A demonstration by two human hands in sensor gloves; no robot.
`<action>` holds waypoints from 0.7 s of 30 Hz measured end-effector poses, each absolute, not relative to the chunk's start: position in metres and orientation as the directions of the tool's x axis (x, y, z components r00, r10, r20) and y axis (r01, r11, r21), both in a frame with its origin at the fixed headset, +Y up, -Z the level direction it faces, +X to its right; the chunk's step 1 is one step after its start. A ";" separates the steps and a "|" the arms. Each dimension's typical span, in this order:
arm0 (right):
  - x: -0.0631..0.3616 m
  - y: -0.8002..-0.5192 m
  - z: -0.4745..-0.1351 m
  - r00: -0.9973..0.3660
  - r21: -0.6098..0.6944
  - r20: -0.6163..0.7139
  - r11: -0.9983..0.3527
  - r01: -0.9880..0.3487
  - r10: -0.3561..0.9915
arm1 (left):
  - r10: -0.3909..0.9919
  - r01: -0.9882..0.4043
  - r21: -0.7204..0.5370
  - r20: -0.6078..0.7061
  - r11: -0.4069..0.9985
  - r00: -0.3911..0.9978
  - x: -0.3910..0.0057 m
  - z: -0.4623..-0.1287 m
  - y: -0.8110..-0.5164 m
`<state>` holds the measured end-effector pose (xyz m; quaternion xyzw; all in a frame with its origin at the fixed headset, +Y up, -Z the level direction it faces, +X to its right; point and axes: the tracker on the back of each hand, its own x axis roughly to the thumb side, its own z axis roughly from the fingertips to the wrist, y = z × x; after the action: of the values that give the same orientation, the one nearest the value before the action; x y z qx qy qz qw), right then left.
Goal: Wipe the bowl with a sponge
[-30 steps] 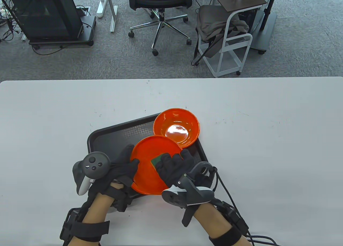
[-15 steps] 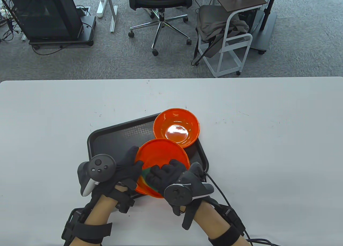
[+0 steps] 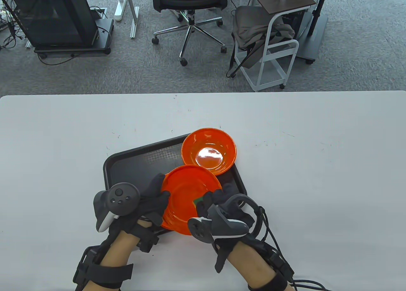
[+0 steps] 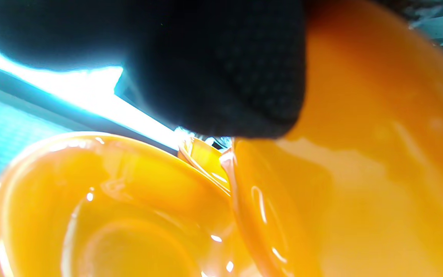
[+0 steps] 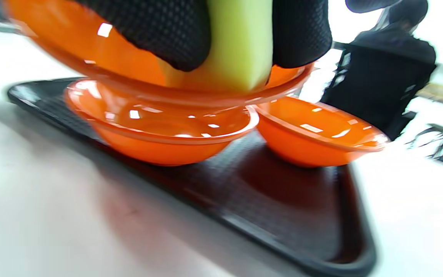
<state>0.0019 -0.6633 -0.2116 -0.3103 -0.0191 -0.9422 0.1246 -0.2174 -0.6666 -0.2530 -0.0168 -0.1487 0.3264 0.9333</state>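
The left hand (image 3: 152,197) grips the raised bowl's (image 3: 187,199) rim; the right hand (image 3: 219,202) pinches a sponge (image 3: 199,201), mostly hidden by fingers. Another bowl underneath is concealed from above.

A glossy orange plastic bowl (image 3: 185,199) is held tilted above a black rectangular plastic tray (image 3: 133,164) on a white table (image 3: 317,176). Its left rim is gripped by the gloved left hand (image 3: 149,199), whose fingers are curled over the edge. A green sponge (image 3: 199,201), only a small part of it visible, is pressed against the bowl's inner right side by the gloved right hand (image 3: 222,205). A second orange bowl (image 3: 208,149) is seen upright at the tray's far right corner, just beyond the held one.
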 end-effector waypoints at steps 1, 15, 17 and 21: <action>0.004 -0.662 -0.213 -0.784 -0.094 0.570 -0.968 0.234 -0.245 | 0.617 -0.607 -0.131 0.276 0.784 0.737 -0.215 -0.252 -0.666; -0.002 -0.663 -0.209 -0.702 -0.239 0.706 -0.964 -0.116 -0.090 | 0.602 -0.604 -0.112 0.339 0.789 0.723 -0.204 -0.248 -0.667; -0.004 -0.662 -0.206 -0.685 -0.202 0.728 -0.964 -0.174 -0.029 | 0.611 -0.618 -0.099 0.336 0.780 0.717 -0.206 -0.248 -0.666; -0.007 -0.663 -0.203 -0.615 -0.084 0.784 -0.966 -0.244 0.087 | 0.600 -0.613 -0.076 0.330 0.786 0.729 -0.209 -0.249 -0.665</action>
<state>-0.0067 -0.6632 -0.2031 -0.4291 0.0912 -0.8939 -0.0925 -0.2094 -0.6650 -0.2486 0.0189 -0.1706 0.3265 0.9295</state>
